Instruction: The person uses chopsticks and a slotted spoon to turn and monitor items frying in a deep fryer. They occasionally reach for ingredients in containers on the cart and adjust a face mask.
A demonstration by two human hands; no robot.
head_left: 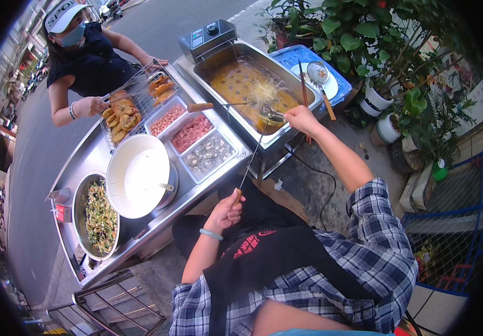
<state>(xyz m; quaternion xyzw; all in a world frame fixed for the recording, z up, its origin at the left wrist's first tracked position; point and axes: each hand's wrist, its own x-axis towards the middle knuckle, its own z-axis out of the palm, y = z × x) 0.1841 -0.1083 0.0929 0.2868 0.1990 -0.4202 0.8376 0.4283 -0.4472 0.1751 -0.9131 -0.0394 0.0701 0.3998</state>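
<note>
My left hand [226, 212] is closed around the wooden handle [238, 195] of a long-stemmed metal ladle, whose bowl [270, 121] is over the near end of the deep fryer [255, 138]. My right hand [302, 121] grips a small metal utensil [280, 116] at that bowl; its exact kind is hard to tell. Hot oil [235, 84] bubbles in the fryer, with a pale frothing patch [264, 92] beyond the bowl. A second wooden-handled tool [199, 107] lies across the fryer's left rim, its tip in the oil. Long chopsticks [303, 84] pass behind my right hand.
A masked person [94, 63] holds a wire rack [140, 90] bearing fried cakes [124, 111]. On the metal cart [195, 195] stand trays of peanuts [167, 119], raw meat [191, 132] and shellfish [210, 154], a white pot [138, 176] and chopped vegetables [100, 216]. A strainer [318, 72] lies right.
</note>
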